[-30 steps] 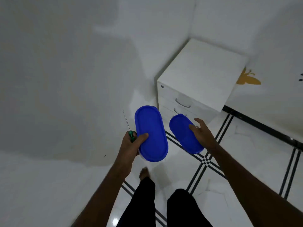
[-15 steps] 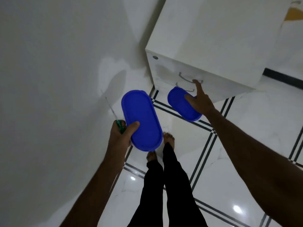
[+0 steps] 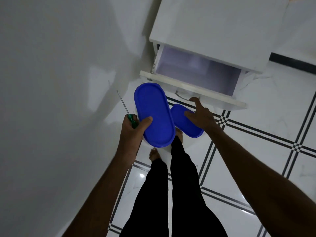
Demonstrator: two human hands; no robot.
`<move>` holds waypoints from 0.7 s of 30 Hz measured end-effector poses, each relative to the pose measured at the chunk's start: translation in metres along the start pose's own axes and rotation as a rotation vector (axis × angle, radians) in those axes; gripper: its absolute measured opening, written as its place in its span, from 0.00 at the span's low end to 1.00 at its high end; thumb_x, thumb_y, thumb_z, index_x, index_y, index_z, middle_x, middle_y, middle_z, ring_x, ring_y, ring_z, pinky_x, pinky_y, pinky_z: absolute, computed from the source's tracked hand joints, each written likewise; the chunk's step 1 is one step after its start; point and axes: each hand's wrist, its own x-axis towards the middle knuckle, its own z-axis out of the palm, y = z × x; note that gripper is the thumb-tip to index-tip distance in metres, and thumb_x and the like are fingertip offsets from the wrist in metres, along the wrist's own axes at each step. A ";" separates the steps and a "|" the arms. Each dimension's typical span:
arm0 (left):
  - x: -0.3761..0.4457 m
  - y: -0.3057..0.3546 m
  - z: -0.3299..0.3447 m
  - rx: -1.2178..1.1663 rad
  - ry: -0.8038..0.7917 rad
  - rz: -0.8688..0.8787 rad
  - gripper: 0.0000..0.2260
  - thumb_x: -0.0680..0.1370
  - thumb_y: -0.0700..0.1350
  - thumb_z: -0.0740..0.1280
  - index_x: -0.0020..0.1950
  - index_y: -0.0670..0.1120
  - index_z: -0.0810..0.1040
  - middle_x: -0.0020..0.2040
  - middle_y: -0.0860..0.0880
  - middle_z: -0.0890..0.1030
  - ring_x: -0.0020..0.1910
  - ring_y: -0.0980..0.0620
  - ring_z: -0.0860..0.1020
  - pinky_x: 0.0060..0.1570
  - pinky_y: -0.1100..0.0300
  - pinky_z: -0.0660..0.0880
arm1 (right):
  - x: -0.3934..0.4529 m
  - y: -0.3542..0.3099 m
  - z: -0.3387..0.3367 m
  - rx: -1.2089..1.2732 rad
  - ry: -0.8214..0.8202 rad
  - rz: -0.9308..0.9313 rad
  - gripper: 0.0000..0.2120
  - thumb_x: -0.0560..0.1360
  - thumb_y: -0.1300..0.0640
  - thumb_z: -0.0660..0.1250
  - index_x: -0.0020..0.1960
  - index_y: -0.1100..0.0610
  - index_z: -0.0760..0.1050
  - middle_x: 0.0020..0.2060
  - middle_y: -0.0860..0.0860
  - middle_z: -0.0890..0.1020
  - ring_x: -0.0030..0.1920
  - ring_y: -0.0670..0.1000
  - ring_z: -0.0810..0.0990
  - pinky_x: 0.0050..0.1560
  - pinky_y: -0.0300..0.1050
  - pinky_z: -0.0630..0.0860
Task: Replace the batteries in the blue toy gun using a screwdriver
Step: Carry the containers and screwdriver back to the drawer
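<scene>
— Blue plastic first: what do we record in the left hand (image 3: 132,127)?

— We record a large oval container with a blue lid (image 3: 154,115), its pale body just showing beneath the lid's near end. The left thumb lies curled over the lid's near edge and the fingers go under it, clamped. The same hand also grips a screwdriver (image 3: 130,117) by its green handle, the thin metal shaft pointing up and away toward the wall (image 3: 59,82).

— And the right hand (image 3: 200,115)?

— We note a smaller blue-lidded container (image 3: 185,123) held beneath the palm, thumb pressed on the lid. The index finger reaches forward to the metal handle (image 3: 182,96) on the front of the open drawer (image 3: 193,86); whether it hooks the handle or only touches it, we cannot tell.

— The drawer itself?

— Pulled out from a white cabinet (image 3: 213,28) that stands against the wall. Its interior looks pale and blurred; we cannot make out any contents.

— The blue toy gun?

— We do not see it in this view. Whether it is inside either container, we cannot tell.

— Surroundings?

— A glossy white tiled floor (image 3: 256,159) with dark double lines, the person's black trousers (image 3: 171,194) and bare feet below the containers.
</scene>
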 end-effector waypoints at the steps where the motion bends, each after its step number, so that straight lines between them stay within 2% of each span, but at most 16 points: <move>1: -0.006 -0.004 -0.007 0.000 -0.005 -0.001 0.10 0.75 0.42 0.71 0.50 0.44 0.71 0.50 0.47 0.80 0.49 0.49 0.81 0.46 0.51 0.80 | -0.009 0.002 0.009 0.002 0.002 0.002 0.25 0.77 0.48 0.63 0.71 0.46 0.60 0.31 0.52 0.77 0.30 0.52 0.77 0.31 0.42 0.72; 7: -0.029 -0.023 -0.038 0.040 -0.018 -0.006 0.09 0.75 0.43 0.71 0.50 0.44 0.72 0.50 0.46 0.81 0.51 0.45 0.81 0.51 0.44 0.79 | -0.050 0.011 0.047 0.076 -0.087 0.072 0.23 0.77 0.46 0.61 0.70 0.45 0.60 0.35 0.52 0.79 0.35 0.52 0.79 0.34 0.43 0.73; 10: -0.035 -0.030 -0.047 0.037 -0.030 -0.015 0.09 0.75 0.43 0.71 0.51 0.44 0.72 0.52 0.45 0.81 0.53 0.45 0.81 0.51 0.45 0.79 | -0.065 0.015 0.062 0.095 -0.104 0.082 0.22 0.78 0.46 0.60 0.70 0.45 0.60 0.36 0.53 0.80 0.36 0.53 0.80 0.37 0.45 0.75; 13: -0.038 -0.034 -0.055 0.038 -0.039 -0.006 0.09 0.75 0.43 0.71 0.51 0.45 0.73 0.52 0.45 0.81 0.52 0.45 0.81 0.50 0.47 0.80 | -0.080 0.016 0.071 0.118 -0.125 0.074 0.24 0.79 0.47 0.61 0.72 0.46 0.59 0.45 0.52 0.79 0.35 0.48 0.78 0.34 0.41 0.72; 15: -0.038 -0.033 -0.057 0.044 -0.050 0.001 0.10 0.75 0.43 0.71 0.51 0.44 0.72 0.53 0.45 0.81 0.52 0.45 0.81 0.50 0.47 0.79 | -0.091 0.014 0.070 0.138 -0.103 0.062 0.26 0.79 0.47 0.61 0.75 0.45 0.57 0.53 0.57 0.80 0.37 0.47 0.77 0.35 0.39 0.71; 17: -0.036 -0.030 -0.057 0.049 -0.058 0.006 0.11 0.75 0.43 0.70 0.53 0.42 0.71 0.53 0.43 0.81 0.52 0.44 0.81 0.49 0.47 0.79 | -0.104 0.013 0.067 0.182 -0.073 0.019 0.27 0.80 0.47 0.60 0.77 0.44 0.55 0.59 0.57 0.80 0.42 0.50 0.80 0.37 0.38 0.74; 19: -0.034 -0.024 -0.055 0.055 -0.061 0.015 0.13 0.75 0.44 0.71 0.54 0.42 0.71 0.52 0.44 0.80 0.51 0.45 0.81 0.50 0.46 0.79 | -0.122 0.011 0.060 0.275 -0.034 -0.026 0.26 0.81 0.47 0.61 0.76 0.42 0.56 0.61 0.56 0.80 0.49 0.51 0.82 0.38 0.37 0.76; 21: -0.030 -0.016 -0.052 0.051 -0.057 0.025 0.11 0.75 0.44 0.71 0.52 0.43 0.71 0.50 0.45 0.80 0.50 0.45 0.80 0.50 0.46 0.79 | -0.139 0.005 0.047 0.403 0.017 -0.053 0.23 0.81 0.47 0.60 0.75 0.42 0.60 0.59 0.54 0.81 0.49 0.48 0.83 0.37 0.35 0.77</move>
